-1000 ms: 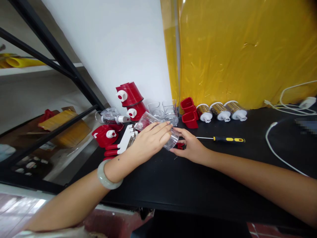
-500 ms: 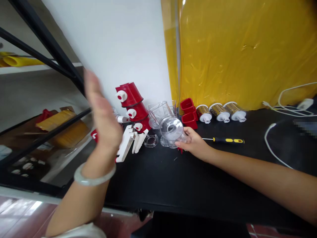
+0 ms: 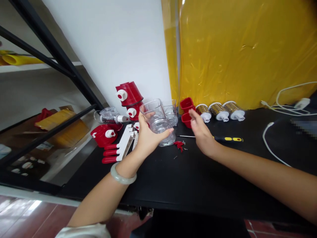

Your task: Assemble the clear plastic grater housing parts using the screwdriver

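Left hand (image 3: 148,137) grip clamped round clear container (image 3: 158,123); right hand (image 3: 205,138) grip apart (screwdriver (image 3: 229,139) behind, any lettering unreadable).

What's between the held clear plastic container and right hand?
Head view: small red plastic pieces, silvery bits, a screwdriver's shaft; behind, red trays and another clear container.

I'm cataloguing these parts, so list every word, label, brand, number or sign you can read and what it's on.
No readable text anywhere.
Clear container: no lettering I can make out.
Red housing at left: pale mark, too small to read.
Screwdriver handle: no legible marking.
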`<state>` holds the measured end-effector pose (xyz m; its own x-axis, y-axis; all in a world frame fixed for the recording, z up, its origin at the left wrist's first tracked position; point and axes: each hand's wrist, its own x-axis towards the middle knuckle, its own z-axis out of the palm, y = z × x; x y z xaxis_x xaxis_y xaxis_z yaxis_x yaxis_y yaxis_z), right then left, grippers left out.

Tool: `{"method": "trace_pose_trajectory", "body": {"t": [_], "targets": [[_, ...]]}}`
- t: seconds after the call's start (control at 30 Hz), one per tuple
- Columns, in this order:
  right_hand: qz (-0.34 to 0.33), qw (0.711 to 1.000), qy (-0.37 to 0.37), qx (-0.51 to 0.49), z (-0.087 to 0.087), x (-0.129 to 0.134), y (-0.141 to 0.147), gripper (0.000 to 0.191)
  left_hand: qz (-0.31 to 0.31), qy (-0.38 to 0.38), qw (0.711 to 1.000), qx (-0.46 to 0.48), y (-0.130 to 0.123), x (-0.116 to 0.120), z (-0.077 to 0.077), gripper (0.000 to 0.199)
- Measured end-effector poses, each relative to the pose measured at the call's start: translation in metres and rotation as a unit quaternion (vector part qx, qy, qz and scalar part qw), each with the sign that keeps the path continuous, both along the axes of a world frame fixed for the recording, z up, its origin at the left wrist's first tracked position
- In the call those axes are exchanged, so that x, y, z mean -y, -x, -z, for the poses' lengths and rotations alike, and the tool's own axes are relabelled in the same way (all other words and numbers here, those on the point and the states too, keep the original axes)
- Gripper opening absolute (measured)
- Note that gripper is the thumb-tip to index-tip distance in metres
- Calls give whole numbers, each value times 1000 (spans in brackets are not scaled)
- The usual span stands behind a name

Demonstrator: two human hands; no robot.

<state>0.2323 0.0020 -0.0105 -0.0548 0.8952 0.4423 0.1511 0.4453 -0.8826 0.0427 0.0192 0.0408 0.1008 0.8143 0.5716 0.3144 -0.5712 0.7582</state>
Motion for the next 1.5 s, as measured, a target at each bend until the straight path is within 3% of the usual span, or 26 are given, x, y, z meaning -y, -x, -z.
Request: {"method": "trace_pose_trajectory", "body": {"t": [0.13,0.27,0.4,0.6,0.67,0.8,0.97,1.1,1.23,1.37,1.5], "targets": [[-107,994,25,25,1,3,7,95,48,-3,999,2,-8,3,6,117],[-64,997,33,-8,5,0,11,90,14,-3,1000,2,-11,1,10,118],[-89,995,34,-1,8,-2,13,94,36,-26,999,-20,-12,-3,16,116],[-25,999,22,-22,3,-16,-17,78,-3,-38,999,-18,6,-14,20,115],[-27,999,15,-14,-2,-12,-25,73,19,0,999,43,7,-13,18,108],[-109,991,-31,68,-11,6,-24,62,77,88,975,190,-1,0,5,78],[-138,978,-85,128,-8,12,-8,85,97,134,948,273,-6,13,-9,43],[-110,988,-70,80,-1,9,7,86,112,170,937,283,-4,17,-9,40],[-110,993,-26,-44,-1,4,21,76,135,169,926,308,-3,21,-5,52],[-118,977,3,-177,-7,-5,28,73,182,184,908,329,-4,26,0,68],[-103,968,27,-227,-10,-10,27,68,139,227,889,372,-9,29,7,79]]}}
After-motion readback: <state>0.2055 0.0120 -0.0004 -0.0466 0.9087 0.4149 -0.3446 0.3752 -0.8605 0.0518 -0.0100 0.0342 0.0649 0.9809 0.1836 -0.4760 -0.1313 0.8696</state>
